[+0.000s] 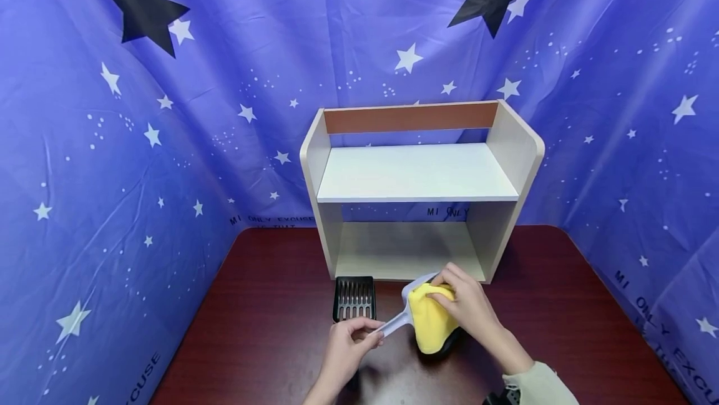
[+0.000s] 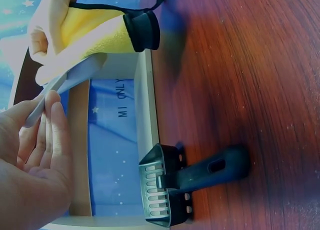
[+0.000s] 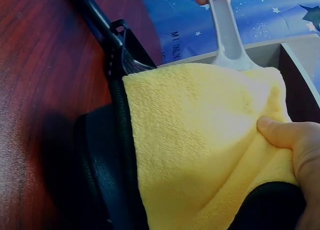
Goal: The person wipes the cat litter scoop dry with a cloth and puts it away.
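My left hand (image 1: 344,350) pinches the handle of a light grey scoop (image 1: 396,324), which is raised above the table and slants up to the right. My right hand (image 1: 470,306) grips a yellow cloth (image 1: 431,321) with black edging against the scoop's head. In the right wrist view the cloth (image 3: 190,125) covers most of that head, with the thumb lying on the fabric. Below the cloth shows a dark object (image 3: 102,155); whether it stands on the table cannot be told. A black slotted scoop (image 2: 207,172) lies left of the cloth.
A two-tier wooden shelf (image 1: 418,174) stands at the back of the dark red table (image 1: 253,330), just behind the scoops. Blue star-printed curtains (image 1: 224,112) enclose the back and both sides.
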The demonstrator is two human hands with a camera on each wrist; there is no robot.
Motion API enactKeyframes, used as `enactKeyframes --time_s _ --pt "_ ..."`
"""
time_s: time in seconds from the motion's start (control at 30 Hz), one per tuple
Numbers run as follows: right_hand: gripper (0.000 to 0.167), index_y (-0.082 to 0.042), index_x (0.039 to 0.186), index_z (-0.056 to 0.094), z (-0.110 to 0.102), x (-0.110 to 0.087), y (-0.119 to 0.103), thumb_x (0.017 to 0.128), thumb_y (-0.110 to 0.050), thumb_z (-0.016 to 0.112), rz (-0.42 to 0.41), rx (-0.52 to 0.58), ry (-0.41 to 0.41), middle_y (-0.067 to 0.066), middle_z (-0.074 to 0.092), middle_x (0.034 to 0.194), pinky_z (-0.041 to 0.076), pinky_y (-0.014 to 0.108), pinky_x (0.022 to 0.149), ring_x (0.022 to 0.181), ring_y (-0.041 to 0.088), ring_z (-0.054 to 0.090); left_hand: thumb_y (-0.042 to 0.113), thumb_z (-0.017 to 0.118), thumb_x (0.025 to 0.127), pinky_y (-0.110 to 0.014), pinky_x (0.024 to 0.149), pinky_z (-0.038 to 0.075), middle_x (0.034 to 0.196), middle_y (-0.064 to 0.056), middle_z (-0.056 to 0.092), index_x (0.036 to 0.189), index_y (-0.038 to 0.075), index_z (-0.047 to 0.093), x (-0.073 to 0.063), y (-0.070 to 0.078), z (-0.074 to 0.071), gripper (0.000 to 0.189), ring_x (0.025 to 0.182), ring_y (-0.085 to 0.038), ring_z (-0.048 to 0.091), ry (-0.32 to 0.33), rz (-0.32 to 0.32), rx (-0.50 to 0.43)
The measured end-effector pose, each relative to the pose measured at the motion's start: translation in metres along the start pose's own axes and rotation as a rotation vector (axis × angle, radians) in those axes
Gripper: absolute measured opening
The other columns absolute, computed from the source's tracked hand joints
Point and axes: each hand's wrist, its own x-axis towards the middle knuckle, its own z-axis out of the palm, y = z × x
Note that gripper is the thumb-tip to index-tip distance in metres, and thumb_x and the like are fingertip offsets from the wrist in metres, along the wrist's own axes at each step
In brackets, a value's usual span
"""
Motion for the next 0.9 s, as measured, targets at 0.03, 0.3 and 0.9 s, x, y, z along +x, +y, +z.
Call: enactKeyframes --time_s 0.03,0.3,0.9 --pt "0.036 -0.017 0.080 0.062 0.001 -0.001 0.000 0.063 -0.002 0.090 0.015 -0.026 0.000 -0.011 0.056 0.082 0.038 0.010 0.062 0.072 -0.001 0.049 0.005 0.074 0.086 -0.014 0.066 0.056 0.082 -0.021 0.075 0.100 -0.002 0.076 0.000 0.000 0.000 0.016 0.068 0.002 0.067 0.000 0.000 0.001" --pt "0.042 -0.018 0.080 0.056 0.003 -0.003 -0.004 0.061 -0.022 0.094 0.216 -0.258 -0.002 -0.008 0.060 0.077 0.041 0.022 0.053 0.066 0.006 0.052 0.005 0.075 0.086 -0.014 0.066 0.057 0.083 -0.019 0.075 0.099 -0.001 0.076 -0.002 -0.001 0.002 0.015 0.068 0.002 0.067 0.011 0.021 0.001" --pt "0.040 -0.017 0.080 0.060 -0.012 -0.002 0.004 0.064 -0.034 0.092 0.340 -0.297 0.008 -0.002 0.064 0.074 0.045 0.033 0.055 0.066 0.014 0.056 0.004 0.075 0.085 -0.016 0.066 0.058 0.087 -0.021 0.075 0.100 -0.001 0.076 0.001 0.002 -0.004 0.016 0.069 -0.005 0.070 0.031 0.050 -0.015"
